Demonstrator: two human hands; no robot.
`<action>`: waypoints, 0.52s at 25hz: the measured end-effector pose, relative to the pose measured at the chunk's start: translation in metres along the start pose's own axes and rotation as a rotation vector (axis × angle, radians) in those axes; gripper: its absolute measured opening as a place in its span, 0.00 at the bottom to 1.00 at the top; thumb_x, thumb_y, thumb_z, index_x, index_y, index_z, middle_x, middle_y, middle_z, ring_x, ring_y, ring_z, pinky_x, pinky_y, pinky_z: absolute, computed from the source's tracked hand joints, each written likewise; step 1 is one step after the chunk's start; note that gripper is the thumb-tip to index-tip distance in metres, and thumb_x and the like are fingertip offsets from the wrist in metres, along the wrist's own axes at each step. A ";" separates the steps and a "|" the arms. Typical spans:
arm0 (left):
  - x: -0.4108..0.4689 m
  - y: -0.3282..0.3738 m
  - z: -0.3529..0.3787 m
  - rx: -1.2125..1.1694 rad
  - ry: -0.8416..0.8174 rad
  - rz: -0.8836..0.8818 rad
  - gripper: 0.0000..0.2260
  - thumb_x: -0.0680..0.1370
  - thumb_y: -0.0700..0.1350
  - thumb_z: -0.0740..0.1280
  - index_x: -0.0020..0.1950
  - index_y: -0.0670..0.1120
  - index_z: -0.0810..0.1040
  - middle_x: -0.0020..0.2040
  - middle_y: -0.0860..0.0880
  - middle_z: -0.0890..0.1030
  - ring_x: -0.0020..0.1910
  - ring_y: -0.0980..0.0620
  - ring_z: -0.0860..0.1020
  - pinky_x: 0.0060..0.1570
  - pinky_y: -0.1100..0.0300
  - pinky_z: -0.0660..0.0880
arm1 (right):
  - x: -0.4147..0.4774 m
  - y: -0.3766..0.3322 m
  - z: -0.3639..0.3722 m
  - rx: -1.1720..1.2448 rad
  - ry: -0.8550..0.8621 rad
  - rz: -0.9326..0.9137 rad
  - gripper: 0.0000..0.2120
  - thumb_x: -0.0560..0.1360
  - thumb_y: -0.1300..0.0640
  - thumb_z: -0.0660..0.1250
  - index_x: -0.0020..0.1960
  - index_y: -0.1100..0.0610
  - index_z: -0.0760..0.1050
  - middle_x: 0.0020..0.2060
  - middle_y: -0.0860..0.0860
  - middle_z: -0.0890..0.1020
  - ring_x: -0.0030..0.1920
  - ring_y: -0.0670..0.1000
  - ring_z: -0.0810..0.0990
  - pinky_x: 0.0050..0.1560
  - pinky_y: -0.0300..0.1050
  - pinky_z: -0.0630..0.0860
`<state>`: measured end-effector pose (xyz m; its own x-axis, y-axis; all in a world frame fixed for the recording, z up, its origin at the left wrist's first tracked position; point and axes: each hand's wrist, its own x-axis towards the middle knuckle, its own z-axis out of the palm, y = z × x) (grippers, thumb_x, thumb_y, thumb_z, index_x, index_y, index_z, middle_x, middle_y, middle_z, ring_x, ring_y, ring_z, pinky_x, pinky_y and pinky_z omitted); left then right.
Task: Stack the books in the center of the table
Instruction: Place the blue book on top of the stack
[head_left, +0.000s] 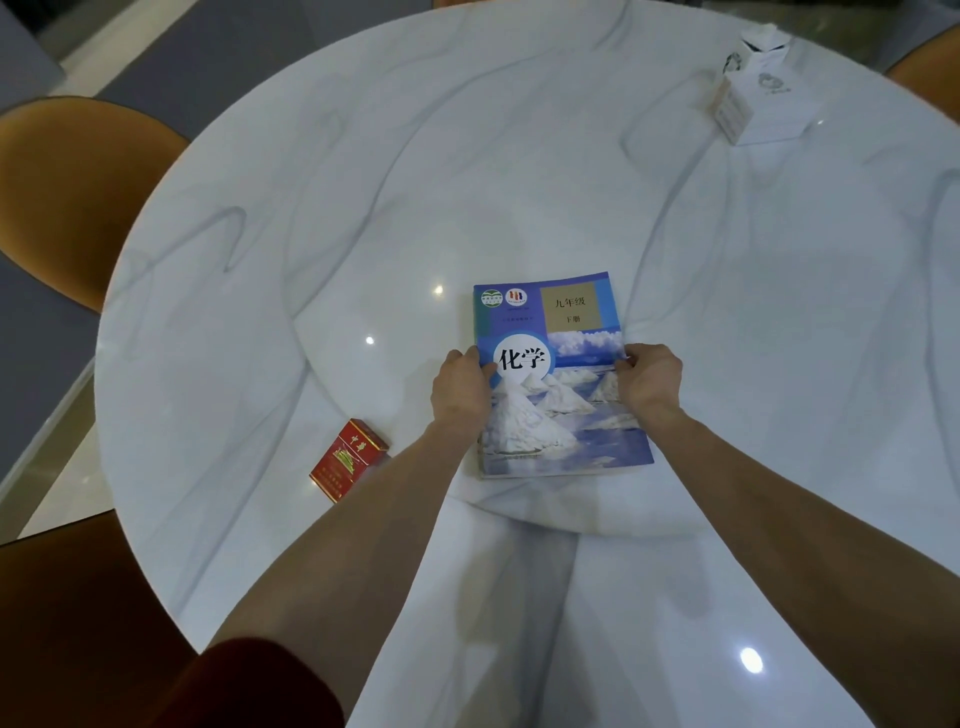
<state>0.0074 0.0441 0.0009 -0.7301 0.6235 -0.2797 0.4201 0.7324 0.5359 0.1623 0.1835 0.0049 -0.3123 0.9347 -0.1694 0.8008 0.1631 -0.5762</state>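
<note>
A blue textbook (558, 332) with white salt mounds on its cover lies on top of a small stack of books near the middle of the round white marble table (363, 208). The edges of at least one more book show under it at the bottom. My left hand (462, 387) grips the stack's left edge, thumb on the cover. My right hand (649, 376) grips the right edge the same way. Both forearms reach in from the near side.
A red cigarette pack (349, 460) lies on the table left of the books, close to my left forearm. A white box (761, 96) stands at the far right. Orange-brown chairs (67, 192) surround the table on the left and far right.
</note>
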 end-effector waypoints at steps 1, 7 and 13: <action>0.000 0.000 0.001 0.019 -0.005 0.008 0.14 0.81 0.47 0.58 0.58 0.38 0.73 0.53 0.37 0.76 0.50 0.39 0.77 0.46 0.51 0.72 | 0.001 0.001 0.000 -0.002 -0.002 -0.001 0.09 0.75 0.66 0.62 0.47 0.68 0.80 0.46 0.65 0.83 0.47 0.63 0.80 0.43 0.44 0.71; -0.009 -0.009 0.000 0.050 -0.035 0.000 0.18 0.82 0.50 0.53 0.52 0.38 0.76 0.51 0.38 0.78 0.49 0.39 0.77 0.43 0.52 0.71 | -0.002 -0.005 -0.011 -0.054 -0.035 0.047 0.13 0.76 0.61 0.63 0.59 0.63 0.76 0.58 0.61 0.80 0.56 0.61 0.79 0.55 0.48 0.76; -0.015 -0.017 -0.033 0.242 -0.011 0.214 0.14 0.80 0.44 0.55 0.52 0.39 0.77 0.50 0.39 0.79 0.49 0.41 0.77 0.44 0.54 0.72 | -0.024 -0.034 -0.020 -0.326 -0.053 -0.183 0.13 0.78 0.60 0.58 0.58 0.62 0.75 0.57 0.61 0.76 0.55 0.61 0.76 0.55 0.54 0.77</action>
<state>-0.0063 0.0129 0.0221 -0.6061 0.7721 -0.1910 0.6802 0.6276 0.3787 0.1522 0.1619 0.0445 -0.4843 0.8647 -0.1336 0.8474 0.4256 -0.3173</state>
